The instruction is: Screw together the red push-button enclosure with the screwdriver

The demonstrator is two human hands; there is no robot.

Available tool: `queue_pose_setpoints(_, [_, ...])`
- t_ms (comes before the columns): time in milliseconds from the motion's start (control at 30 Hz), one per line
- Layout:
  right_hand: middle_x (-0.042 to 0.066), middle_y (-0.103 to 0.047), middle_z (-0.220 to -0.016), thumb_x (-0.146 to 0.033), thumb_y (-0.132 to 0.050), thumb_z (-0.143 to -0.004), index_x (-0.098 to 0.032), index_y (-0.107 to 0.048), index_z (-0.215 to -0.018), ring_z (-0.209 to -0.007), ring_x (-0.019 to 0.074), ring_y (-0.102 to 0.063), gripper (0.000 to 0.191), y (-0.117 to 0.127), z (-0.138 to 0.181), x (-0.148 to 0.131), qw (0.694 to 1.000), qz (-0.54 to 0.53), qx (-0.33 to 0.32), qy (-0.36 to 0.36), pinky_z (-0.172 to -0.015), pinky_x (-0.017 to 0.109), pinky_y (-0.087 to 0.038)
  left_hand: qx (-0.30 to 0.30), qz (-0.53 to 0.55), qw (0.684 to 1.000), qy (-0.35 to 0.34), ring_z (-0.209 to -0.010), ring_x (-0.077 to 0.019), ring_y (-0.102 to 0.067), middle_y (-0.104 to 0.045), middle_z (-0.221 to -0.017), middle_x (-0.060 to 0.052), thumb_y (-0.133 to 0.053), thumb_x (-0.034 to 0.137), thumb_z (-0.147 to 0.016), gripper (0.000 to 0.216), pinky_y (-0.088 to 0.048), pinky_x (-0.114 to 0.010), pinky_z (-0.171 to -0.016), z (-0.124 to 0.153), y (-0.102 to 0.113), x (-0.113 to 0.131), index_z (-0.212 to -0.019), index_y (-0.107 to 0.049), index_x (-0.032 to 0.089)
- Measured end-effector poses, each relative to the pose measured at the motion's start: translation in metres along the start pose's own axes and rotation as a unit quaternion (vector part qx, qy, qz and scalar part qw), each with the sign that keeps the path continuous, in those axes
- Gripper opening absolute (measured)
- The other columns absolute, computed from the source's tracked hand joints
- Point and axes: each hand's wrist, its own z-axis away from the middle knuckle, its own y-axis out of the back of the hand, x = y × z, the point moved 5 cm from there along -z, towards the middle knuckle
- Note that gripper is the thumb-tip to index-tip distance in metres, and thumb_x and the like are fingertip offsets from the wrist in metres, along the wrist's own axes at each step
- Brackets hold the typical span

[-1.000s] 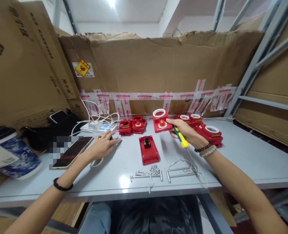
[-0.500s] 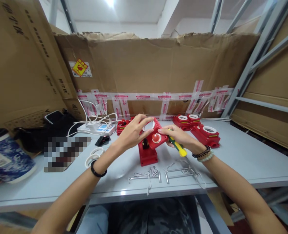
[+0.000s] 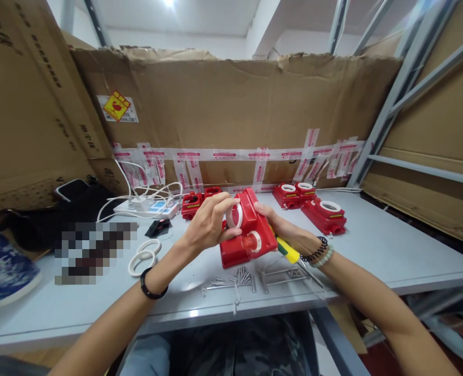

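Observation:
A red housing cover (image 3: 250, 213) is tilted between my two hands. My left hand (image 3: 206, 222) is closed around its raised round collar, fingers and thumb at the white ring (image 3: 239, 216) there. My right hand (image 3: 280, 224) grips the cover's right edge, and a yellow-and-green screwdriver (image 3: 288, 251) is tucked in the same palm. A red knob with a pale collar (image 3: 258, 241) sits low on the cover. Below and partly hidden behind it is a red base (image 3: 231, 257) on the table.
Loose screws (image 3: 242, 275) and metal rods (image 3: 282, 277) lie near the front edge. White rings (image 3: 143, 261) are at left, by a small black packet (image 3: 158, 228). Red housings (image 3: 325, 215) stand at back right, others (image 3: 192, 204) at back left, beside a power strip (image 3: 149, 209) with cables.
The red cover has turned and come down, now overlapping the red base and hiding the dark part seen on it before. Both hands moved with it; the view shifted slightly.

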Motion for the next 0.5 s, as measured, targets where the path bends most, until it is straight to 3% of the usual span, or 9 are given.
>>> queue_pose_setpoints(167, [-0.001,-0.049,-0.047,-0.067,-0.041,-0.082,-0.018,-0.052,-0.061,-0.038,0.0072,-0.04,0.054,-0.009,0.003,-0.006,0.999,0.015,0.005,0.046,-0.036,0.022,-0.033,0.019,0.057,0.997,0.057,-0.099,-0.0243,-0.051,-0.048,-0.108,-0.014,-0.029,0.052,-0.096,0.049,-0.051,-0.036,-0.072,0.002,-0.002,0.0,-0.13,-0.034,0.016])
queue_pose_setpoints(333, [-0.004,-0.045,-0.045,-0.068,-0.049,-0.077,-0.017,-0.053,-0.064,-0.035,0.0069,-0.039,0.053,-0.011,0.014,-0.022,0.979,0.168,0.071,0.094,-0.034,0.022,-0.028,0.041,0.14,0.977,0.158,-0.089,-0.0201,-0.051,-0.048,-0.105,-0.011,-0.031,0.054,-0.095,0.047,-0.047,-0.031,-0.066,0.004,-0.005,0.004,-0.124,-0.037,0.018])
queue_pose_setpoints(433, [-0.002,-0.059,-0.062,-0.056,-0.065,-0.071,-0.017,-0.06,-0.097,-0.045,0.0081,-0.046,0.048,-0.009,0.022,-0.036,0.926,0.308,0.151,0.156,-0.041,0.021,-0.034,0.046,0.235,0.934,0.265,-0.077,-0.0164,-0.051,-0.051,-0.097,-0.007,-0.028,0.056,-0.096,0.045,-0.045,-0.03,-0.068,0.006,-0.007,0.003,-0.117,-0.041,0.019])
queue_pose_setpoints(500, [0.001,-0.065,-0.071,-0.048,-0.074,-0.063,-0.016,-0.055,-0.116,-0.052,0.0108,-0.052,0.065,-0.011,0.028,-0.044,0.852,0.44,0.207,0.194,-0.048,0.023,-0.037,0.019,0.31,0.88,0.36,-0.074,-0.0159,-0.053,-0.054,-0.09,-0.004,-0.025,0.055,-0.096,0.044,-0.045,-0.03,-0.069,0.01,-0.012,-0.002,-0.108,-0.046,0.018])
